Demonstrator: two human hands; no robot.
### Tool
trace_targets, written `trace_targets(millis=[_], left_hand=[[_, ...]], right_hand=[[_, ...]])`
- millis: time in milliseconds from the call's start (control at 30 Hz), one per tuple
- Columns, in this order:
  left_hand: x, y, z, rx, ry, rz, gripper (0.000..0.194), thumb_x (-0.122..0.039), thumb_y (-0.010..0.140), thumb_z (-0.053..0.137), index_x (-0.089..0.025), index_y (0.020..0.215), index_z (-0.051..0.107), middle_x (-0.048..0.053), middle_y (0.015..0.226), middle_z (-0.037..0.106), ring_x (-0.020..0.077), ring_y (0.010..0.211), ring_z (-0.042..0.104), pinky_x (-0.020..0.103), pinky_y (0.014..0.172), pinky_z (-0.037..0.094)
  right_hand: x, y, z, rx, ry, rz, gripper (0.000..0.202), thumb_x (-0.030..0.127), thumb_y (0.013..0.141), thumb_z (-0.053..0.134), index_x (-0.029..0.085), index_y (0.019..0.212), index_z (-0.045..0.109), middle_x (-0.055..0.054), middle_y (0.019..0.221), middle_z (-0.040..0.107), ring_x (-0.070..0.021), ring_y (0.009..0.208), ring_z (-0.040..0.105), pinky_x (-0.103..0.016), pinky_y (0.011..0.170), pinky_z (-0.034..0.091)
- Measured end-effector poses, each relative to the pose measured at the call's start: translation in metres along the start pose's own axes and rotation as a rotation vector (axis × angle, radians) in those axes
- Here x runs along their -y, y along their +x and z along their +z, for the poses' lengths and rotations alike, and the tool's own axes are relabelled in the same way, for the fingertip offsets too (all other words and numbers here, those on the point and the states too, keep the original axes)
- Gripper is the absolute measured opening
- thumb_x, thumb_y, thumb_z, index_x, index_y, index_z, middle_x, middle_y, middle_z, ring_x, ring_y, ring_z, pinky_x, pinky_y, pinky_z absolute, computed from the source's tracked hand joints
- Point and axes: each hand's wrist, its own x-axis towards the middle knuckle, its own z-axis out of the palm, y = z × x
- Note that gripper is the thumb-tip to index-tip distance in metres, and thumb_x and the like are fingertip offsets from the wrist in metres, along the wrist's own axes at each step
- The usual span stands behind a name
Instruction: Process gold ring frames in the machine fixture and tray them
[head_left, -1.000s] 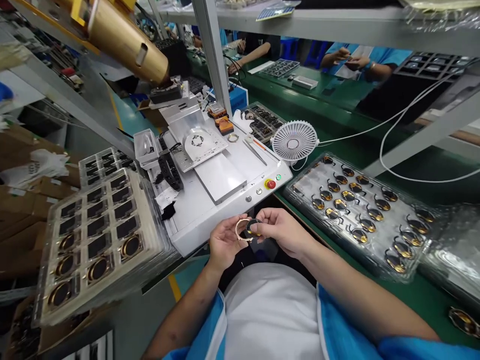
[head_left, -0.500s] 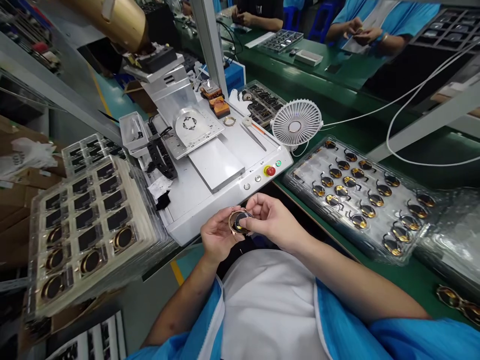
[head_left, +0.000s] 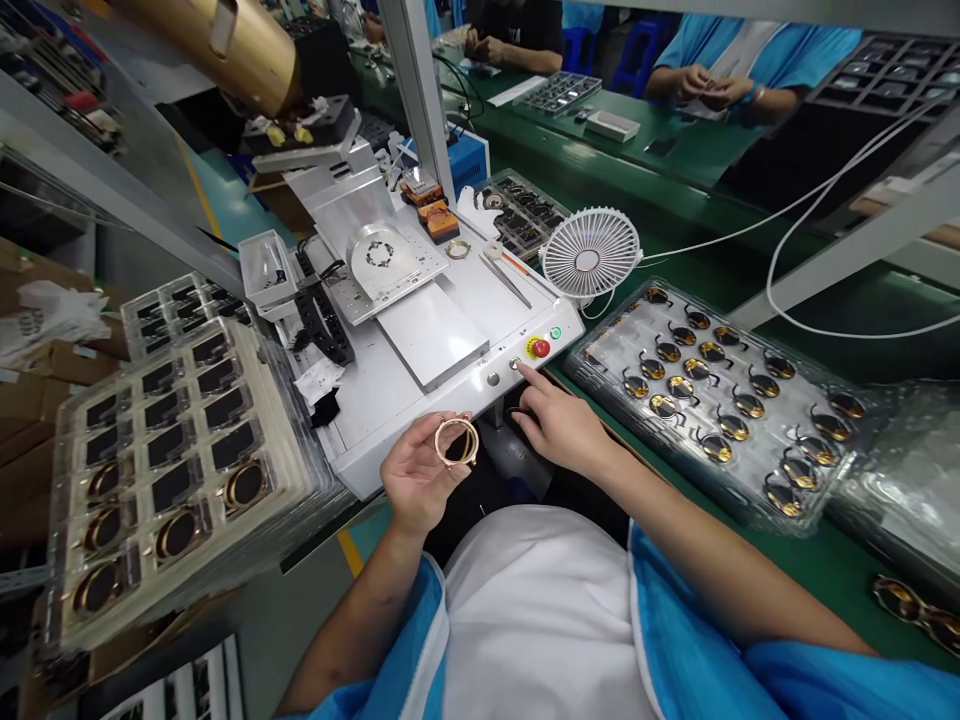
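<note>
My left hand (head_left: 418,472) holds a gold ring-shaped watch case (head_left: 456,442) upright between thumb and fingers, in front of the white machine (head_left: 397,410). My right hand (head_left: 564,425) has its index finger stretched to a round button (head_left: 515,364) on the machine's front edge; it holds nothing. Beside that fingertip are a red knob (head_left: 538,348) and a green-lit button (head_left: 556,333). On the machine, a metal fixture (head_left: 384,262) with a round plate stands behind a flat silver slab (head_left: 433,335).
Stacked trays (head_left: 292,500) with black squares and gold-rimmed rounds stand left. A tray (head_left: 697,400) of round parts lies right, near a white fan (head_left: 590,254). Tweezers (head_left: 506,280) lie on the machine. A gold cylinder (head_left: 225,50) hangs upper left. People sit across the green table (head_left: 637,160).
My right hand has let go of the part and moved to the button on the machine's front. The gold case stays in my left hand, and the dark disc seen on it before no longer shows.
</note>
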Motion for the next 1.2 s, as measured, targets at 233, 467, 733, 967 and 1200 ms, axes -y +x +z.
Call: trace_targets(millis=[233, 467, 733, 967, 1200], left_hand=[[-0.003, 0.002, 0.005, 0.029, -0.04, -0.014, 0.053, -0.013, 0.083, 0.082, -0.024, 0.133, 0.067, 0.005, 0.128, 0.069, 0.0234, 0.115, 0.07, 0.041, 0.11, 0.056], [-0.014, 0.004, 0.012, 0.043, -0.03, 0.005, 0.054, -0.014, 0.082, 0.083, -0.025, 0.132, 0.067, 0.005, 0.126, 0.068, 0.0221, 0.114, 0.07, 0.039, 0.109, 0.056], [-0.015, 0.004, 0.013, 0.022, 0.003, 0.001, 0.054, -0.02, 0.08, 0.086, -0.027, 0.13, 0.068, 0.006, 0.122, 0.069, 0.0227, 0.109, 0.072, 0.039, 0.105, 0.058], [-0.012, -0.001, 0.0, -0.002, 0.15, -0.016, 0.056, -0.025, 0.081, 0.086, -0.029, 0.132, 0.064, 0.008, 0.119, 0.067, 0.0263, 0.109, 0.072, 0.044, 0.101, 0.06], [-0.013, 0.019, -0.067, -0.206, 1.055, 0.057, 0.03, -0.032, 0.09, 0.074, -0.017, 0.116, 0.07, 0.012, 0.121, 0.065, 0.0241, 0.113, 0.066, 0.041, 0.101, 0.055]], right_hand=[[-0.01, 0.01, 0.009, 0.013, -0.042, -0.028, 0.028, 0.035, 0.097, 0.041, 0.016, 0.099, 0.061, -0.001, 0.166, 0.03, -0.0229, 0.135, 0.058, -0.04, 0.103, 0.059], [-0.009, 0.0, -0.007, -0.062, 0.403, 0.066, 0.033, 0.047, 0.091, 0.055, 0.015, 0.085, 0.061, -0.001, 0.085, 0.066, -0.0034, 0.07, 0.054, -0.018, 0.067, 0.043], [-0.003, -0.003, -0.007, -0.008, 0.543, 0.09, 0.035, 0.046, 0.086, 0.061, 0.012, 0.079, 0.058, 0.002, 0.067, 0.058, 0.0006, 0.058, 0.043, -0.014, 0.058, 0.034], [-0.007, -0.007, 0.002, 0.028, 0.591, 0.077, 0.038, 0.049, 0.086, 0.06, 0.012, 0.077, 0.056, 0.0, 0.065, 0.053, -0.0008, 0.057, 0.04, -0.015, 0.055, 0.031], [-0.018, -0.014, 0.011, 0.092, 0.658, 0.158, 0.05, 0.062, 0.084, 0.06, 0.014, 0.076, 0.05, 0.001, 0.068, 0.048, -0.0013, 0.06, 0.039, -0.016, 0.057, 0.033]])
